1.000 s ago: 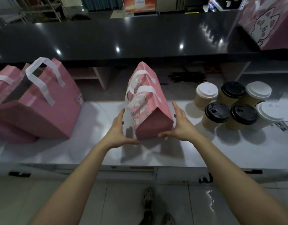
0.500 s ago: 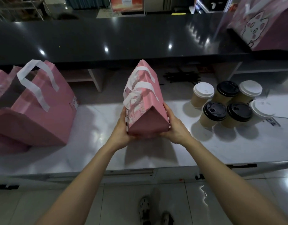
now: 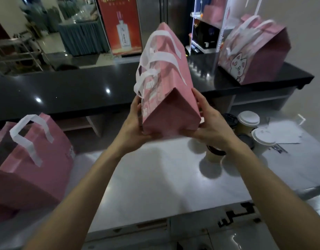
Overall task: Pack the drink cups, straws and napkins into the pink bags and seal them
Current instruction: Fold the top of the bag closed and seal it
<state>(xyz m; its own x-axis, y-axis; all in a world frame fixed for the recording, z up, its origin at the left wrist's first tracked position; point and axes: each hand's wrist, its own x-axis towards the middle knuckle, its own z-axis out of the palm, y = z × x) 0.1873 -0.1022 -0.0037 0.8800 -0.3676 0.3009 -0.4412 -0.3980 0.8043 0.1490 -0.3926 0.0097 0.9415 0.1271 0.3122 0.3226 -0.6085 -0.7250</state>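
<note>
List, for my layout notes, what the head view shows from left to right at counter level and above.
Open pink bag → left hand → held bag → right hand → cups, with the cat bag up on the black counter above them.

Closed pink bag (image 3: pixel 169 91), frame centre, gripped between left hand (image 3: pixel 135 123) and right hand (image 3: pixel 209 127); lidded cups (image 3: pixel 248 123) at right.
</note>
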